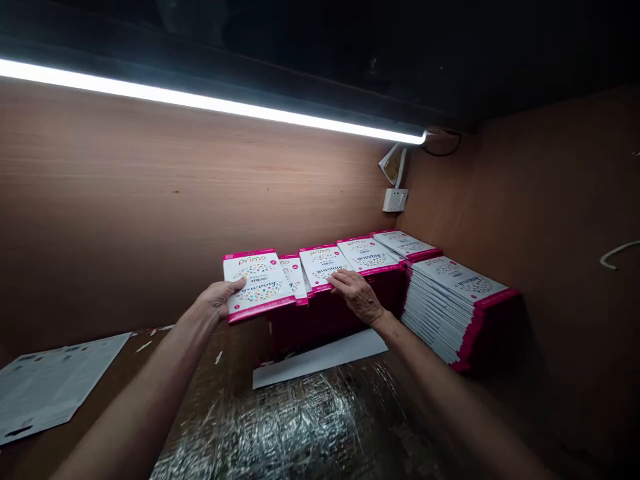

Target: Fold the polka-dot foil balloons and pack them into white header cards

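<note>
- Left hand: grasping the white-and-pink held packet by its left edge, thumb on the printed face, the other fingers hidden beneath. Whether it is one packet or a thin few cannot be told.
- Position: the held packet is at the left end of the packet row, tilted slightly, overlapping the view of the next packet.
- Right hand: fingers laid on the near edge of the middle packet; whether they pinch it cannot be told.
- Handling, as judged: light, flat, moderately stiff like card; the face looks smooth and may slide against its neighbours. Corners and pink borders appear liable to creasing.
- Recommended hold: thumb above and fingers below at a side edge, pressure light.
- Nearby: a packet stack at right; a white strip on the shiny surface.
</note>
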### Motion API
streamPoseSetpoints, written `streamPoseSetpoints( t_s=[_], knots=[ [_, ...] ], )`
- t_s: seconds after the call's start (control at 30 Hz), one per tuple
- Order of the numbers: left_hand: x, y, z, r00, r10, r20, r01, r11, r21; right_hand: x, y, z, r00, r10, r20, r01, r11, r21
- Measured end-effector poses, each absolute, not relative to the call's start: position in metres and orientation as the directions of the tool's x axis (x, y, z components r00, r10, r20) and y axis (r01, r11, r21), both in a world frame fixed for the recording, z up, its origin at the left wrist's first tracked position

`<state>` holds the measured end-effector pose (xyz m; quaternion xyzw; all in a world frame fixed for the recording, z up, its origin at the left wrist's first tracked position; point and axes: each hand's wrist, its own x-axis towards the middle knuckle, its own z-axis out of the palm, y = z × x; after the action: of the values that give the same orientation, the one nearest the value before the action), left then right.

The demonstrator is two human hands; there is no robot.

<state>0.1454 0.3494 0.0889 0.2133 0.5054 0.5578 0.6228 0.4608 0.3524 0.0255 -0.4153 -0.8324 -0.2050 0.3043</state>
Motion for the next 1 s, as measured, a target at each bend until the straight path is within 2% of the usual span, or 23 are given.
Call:
streamPoseSetpoints(
  t_s=[0.1, 0.27, 0.4, 0.53, 0.67, 0.8, 0.9, 1.0],
  knots=[
    [0.172, 0.382, 0.083, -0.178, 0.892, -0.415, -0.418, 0.313, 0.853, 0.464, 0.367, 0.026, -0.465, 0.555, 0.690, 0.805, 0.590, 0.067],
    [0.206, 0.406, 0.082, -0.138, 0.890, -0.434, -0.325, 0.373, 0.869, 0.468, 0.367, 0.017, -0.418, 0.534, 0.735, 0.797, 0.604, 0.014],
    [0.211, 0.416, 0.085, -0.123, 0.883, -0.454, -0.255, 0.414, 0.874, 0.469, 0.368, 0.015, -0.456, 0.508, 0.731, 0.774, 0.632, 0.043],
    [0.206, 0.418, 0.086, -0.108, 0.892, -0.439, -0.202, 0.413, 0.888, 0.470, 0.376, 0.023, -0.385, 0.473, 0.793, 0.809, 0.587, 0.043],
    [0.205, 0.415, 0.083, -0.105, 0.924, -0.367, -0.204, 0.341, 0.918, 0.483, 0.373, 0.020, -0.206, 0.364, 0.908, 0.914, 0.402, 0.046],
    [0.206, 0.411, 0.080, -0.082, 0.950, -0.300, -0.223, 0.276, 0.935, 0.507, 0.376, 0.007, 0.098, 0.297, 0.950, 0.981, 0.131, -0.142],
    [0.204, 0.408, 0.077, -0.069, 0.961, -0.269, -0.222, 0.248, 0.943, 0.517, 0.388, 0.007, 0.217, 0.498, 0.839, 0.974, -0.058, -0.218],
    [0.203, 0.408, 0.073, -0.078, 0.966, -0.247, -0.181, 0.230, 0.956, 0.517, 0.397, 0.017, 0.255, 0.679, 0.689, 0.967, -0.158, -0.201]
  ],
)
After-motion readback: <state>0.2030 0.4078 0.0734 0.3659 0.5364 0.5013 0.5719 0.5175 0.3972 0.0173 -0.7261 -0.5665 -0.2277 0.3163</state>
